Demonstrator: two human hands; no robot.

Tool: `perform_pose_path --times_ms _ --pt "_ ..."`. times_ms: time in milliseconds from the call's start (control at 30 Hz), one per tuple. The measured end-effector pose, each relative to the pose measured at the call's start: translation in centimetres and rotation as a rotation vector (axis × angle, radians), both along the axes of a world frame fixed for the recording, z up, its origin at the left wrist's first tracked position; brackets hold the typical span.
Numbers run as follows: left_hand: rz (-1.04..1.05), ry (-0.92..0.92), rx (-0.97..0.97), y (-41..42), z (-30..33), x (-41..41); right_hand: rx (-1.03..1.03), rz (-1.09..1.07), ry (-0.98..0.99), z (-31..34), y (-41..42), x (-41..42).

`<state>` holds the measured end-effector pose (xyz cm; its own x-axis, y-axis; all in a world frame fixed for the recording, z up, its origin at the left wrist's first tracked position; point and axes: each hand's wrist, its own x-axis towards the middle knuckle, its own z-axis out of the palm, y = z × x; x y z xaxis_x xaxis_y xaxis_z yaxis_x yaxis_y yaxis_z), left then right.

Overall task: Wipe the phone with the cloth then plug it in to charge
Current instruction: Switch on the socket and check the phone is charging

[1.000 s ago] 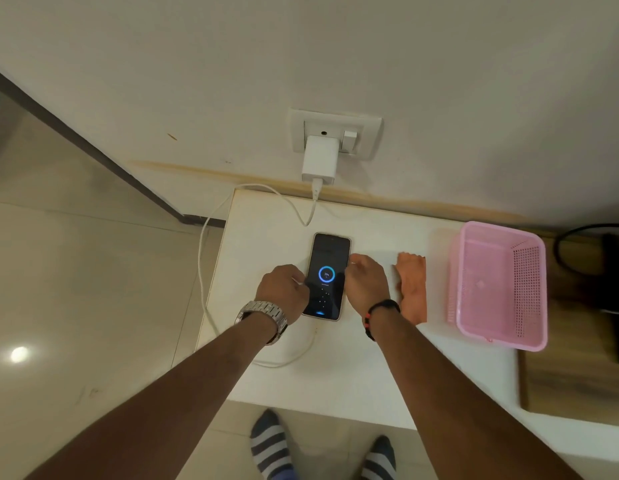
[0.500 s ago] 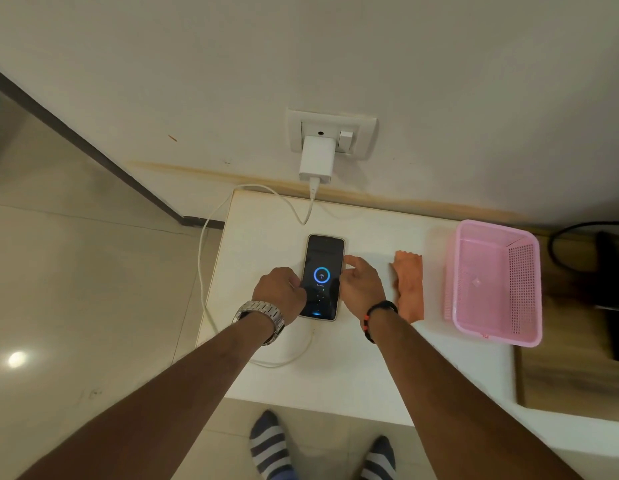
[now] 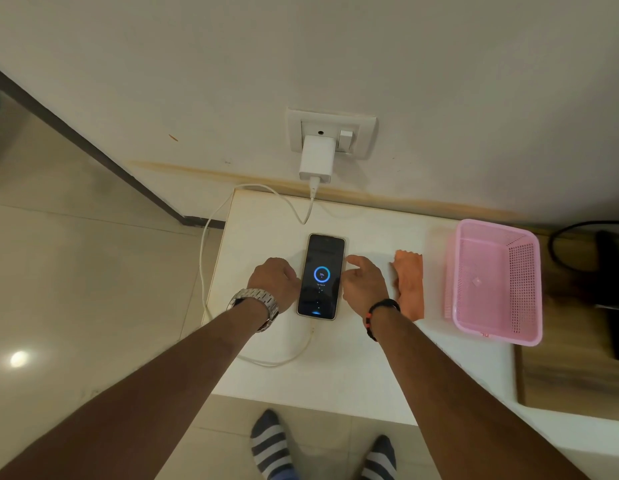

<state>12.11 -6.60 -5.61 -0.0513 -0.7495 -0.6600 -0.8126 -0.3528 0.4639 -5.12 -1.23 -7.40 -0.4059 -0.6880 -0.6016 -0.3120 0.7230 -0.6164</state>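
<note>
The phone [image 3: 321, 277] lies flat, screen up, on the white table [image 3: 339, 372], and its screen shows a blue charging ring. A white cable [image 3: 204, 258] runs from the phone's near end, loops off the table's left side and goes up to the white charger [image 3: 316, 157] in the wall socket [image 3: 365, 133]. My left hand [image 3: 273, 280], fingers loosely curled, rests at the phone's left edge without gripping it. On the phone's right side my right hand [image 3: 365, 285] hovers with thumb and fingers spread. The orange cloth [image 3: 410, 285] lies flat just right of my right hand.
A pink plastic basket [image 3: 495, 336] stands on the table's right part. Beyond it, a dark object and a black cable [image 3: 557, 244] sit on a wooden surface. The wall is close behind the table. Tiled floor lies to the left, and my striped socks [image 3: 271, 441] are below the table's front edge.
Both hands held the phone's sides a second ago; now they have drawn slightly off its edges, and the phone lies on the table.
</note>
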Motion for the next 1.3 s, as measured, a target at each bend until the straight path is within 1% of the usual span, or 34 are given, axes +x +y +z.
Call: perform_pose_path --times_ms 267,567,733,800,867,967,1033,1100,1133,1200,1300 --pt "0.033 0.054 0.03 0.5 -0.1 -0.2 -0.004 0.067 0.006 -0.3 0.0 0.0" --pt "0.07 0.072 0.051 0.5 -0.2 0.2 0.007 0.05 -0.01 0.0 0.0 0.2" --pt "0.019 0.026 -0.022 0.9 -0.2 1.2 0.025 0.06 0.01 0.4 0.3 0.1" --pt "0.0 -0.01 -0.019 1.2 0.1 1.5 0.061 0.119 0.037 0.5 0.6 0.0" --pt "-0.061 -0.087 0.022 1.9 0.5 1.8 0.086 0.154 0.058 0.6 1.0 -0.2" --pt "-0.273 -0.181 0.073 5.0 0.9 2.1 0.097 0.158 0.051 0.6 1.4 -0.1" --pt "-0.458 -0.23 0.041 8.0 0.4 2.3 0.077 0.116 0.032 0.6 1.6 0.1" --pt "-0.627 -0.308 -0.05 10.5 -0.4 2.4 0.054 0.05 -0.002 0.7 1.8 0.3" --pt "-0.678 -0.333 -0.106 11.4 -0.9 2.2 0.045 0.014 -0.022 0.7 2.0 0.5" --pt "-0.679 -0.326 -0.177 12.6 -1.3 1.9 0.037 -0.035 -0.05 0.7 2.4 0.7" --pt "-0.526 -0.26 -0.185 13.0 -1.5 1.8 0.034 -0.04 -0.053 0.7 3.1 1.0"
